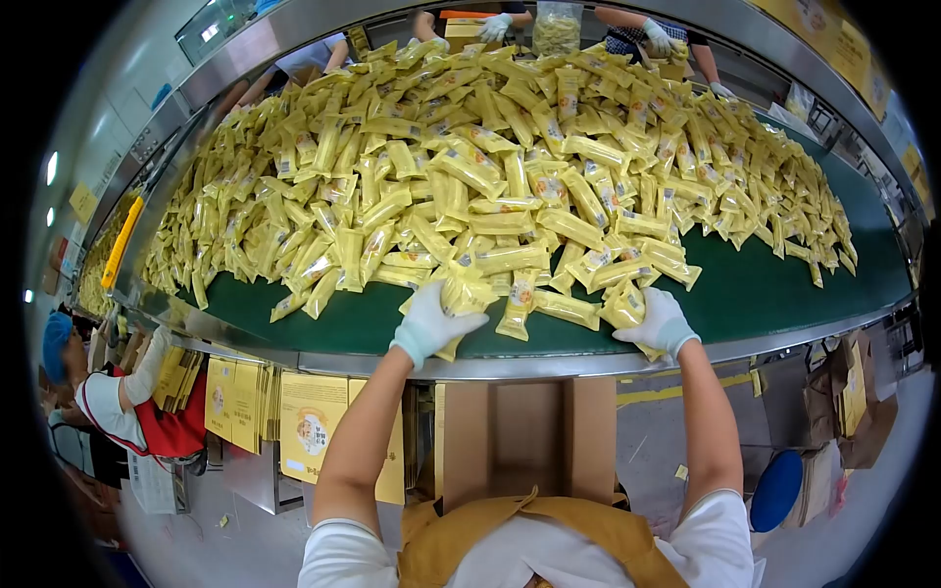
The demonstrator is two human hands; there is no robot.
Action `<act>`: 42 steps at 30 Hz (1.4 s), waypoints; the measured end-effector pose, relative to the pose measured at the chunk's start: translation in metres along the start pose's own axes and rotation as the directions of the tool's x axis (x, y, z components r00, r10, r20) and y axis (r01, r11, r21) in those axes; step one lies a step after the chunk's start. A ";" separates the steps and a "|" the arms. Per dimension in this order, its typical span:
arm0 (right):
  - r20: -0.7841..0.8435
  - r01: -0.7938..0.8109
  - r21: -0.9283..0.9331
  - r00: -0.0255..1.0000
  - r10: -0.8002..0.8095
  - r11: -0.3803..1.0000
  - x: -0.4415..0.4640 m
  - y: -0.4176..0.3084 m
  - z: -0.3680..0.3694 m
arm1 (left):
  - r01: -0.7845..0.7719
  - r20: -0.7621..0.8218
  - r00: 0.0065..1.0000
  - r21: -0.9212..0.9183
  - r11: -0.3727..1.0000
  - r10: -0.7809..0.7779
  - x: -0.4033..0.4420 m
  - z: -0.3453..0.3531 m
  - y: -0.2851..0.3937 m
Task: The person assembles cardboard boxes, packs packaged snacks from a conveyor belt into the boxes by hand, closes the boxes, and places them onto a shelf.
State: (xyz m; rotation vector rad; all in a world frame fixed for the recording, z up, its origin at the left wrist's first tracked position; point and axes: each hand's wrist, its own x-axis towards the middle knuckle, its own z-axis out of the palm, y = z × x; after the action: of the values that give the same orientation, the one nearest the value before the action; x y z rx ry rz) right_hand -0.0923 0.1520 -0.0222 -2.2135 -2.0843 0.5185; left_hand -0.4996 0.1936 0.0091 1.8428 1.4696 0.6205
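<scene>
A large heap of yellow wrapped snack packets (pixel 500 223) covers the green conveyor belt (pixel 480 345). My left hand (pixel 431 323), in a white glove, is closed around several packets at the near edge of the heap. My right hand (pixel 664 321), gloved too, has its fingers around a few packets (pixel 623 306) farther right. Between the hands, one packet (pixel 517 306) stands nearly upright in view and another (pixel 566 309) lies sideways. Some of my fingertips are hidden by the packets.
An open cardboard box (pixel 593 441) stands below the belt's metal edge (pixel 529 367), in front of me. Flat yellow cartons (pixel 304 416) lean to its left. A co-worker in a red apron (pixel 176 412) is at left; gloved co-workers' hands (pixel 495 26) work across the belt. A blue stool (pixel 776 492) stands right.
</scene>
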 end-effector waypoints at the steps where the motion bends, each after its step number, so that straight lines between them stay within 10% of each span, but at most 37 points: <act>1: 0.091 -0.034 -0.057 0.995 0.039 0.998 -0.001 -0.011 -0.009 | 0.028 0.070 0.997 0.066 0.997 -0.032 0.012 0.001 -0.001; 4: 0.066 0.028 -0.113 0.998 -0.021 0.993 -0.007 -0.021 -0.009 | 0.136 0.286 0.936 0.241 0.961 -0.204 0.038 0.007 0.001; 7: 0.019 0.125 -0.141 0.992 -0.124 0.982 -0.020 -0.018 -0.003 | 0.058 0.157 0.972 0.562 0.825 -0.176 0.031 0.034 0.007; 10: 0.040 0.142 0.048 0.989 -0.144 0.989 -0.040 -0.026 -0.003 | 0.037 0.207 0.962 0.543 0.839 -0.176 0.027 0.032 0.006; 14: -0.075 0.233 -0.204 0.965 -0.253 0.951 -0.045 -0.020 0.014 | -0.001 0.237 0.958 0.569 0.823 -0.162 0.011 0.030 0.014; 17: 0.135 0.194 -0.228 0.977 -0.167 0.954 -0.039 -0.016 0.003 | -0.050 0.259 0.952 0.653 0.755 -0.162 0.010 0.032 0.016; 24: -0.144 -0.056 -0.192 0.989 0.029 0.980 -0.030 0.039 -0.009 | -0.031 0.175 0.965 0.814 0.580 -0.194 0.002 0.022 0.017; 35: -0.347 0.027 -0.079 0.936 -0.053 0.997 -0.061 0.046 0.013 | 0.095 -0.004 0.992 0.666 0.740 -0.123 -0.016 0.036 -0.008; 42: -0.624 0.277 0.039 0.757 -0.193 0.960 -0.124 -0.006 -0.023 | -0.205 -0.326 0.928 -0.046 0.978 0.180 -0.034 0.024 -0.075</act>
State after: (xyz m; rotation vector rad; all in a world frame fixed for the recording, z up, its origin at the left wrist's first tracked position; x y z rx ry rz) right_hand -0.0954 0.0349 0.0259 -1.6840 -1.8499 -0.0957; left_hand -0.5380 0.1645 -0.0617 1.9024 1.4478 1.1049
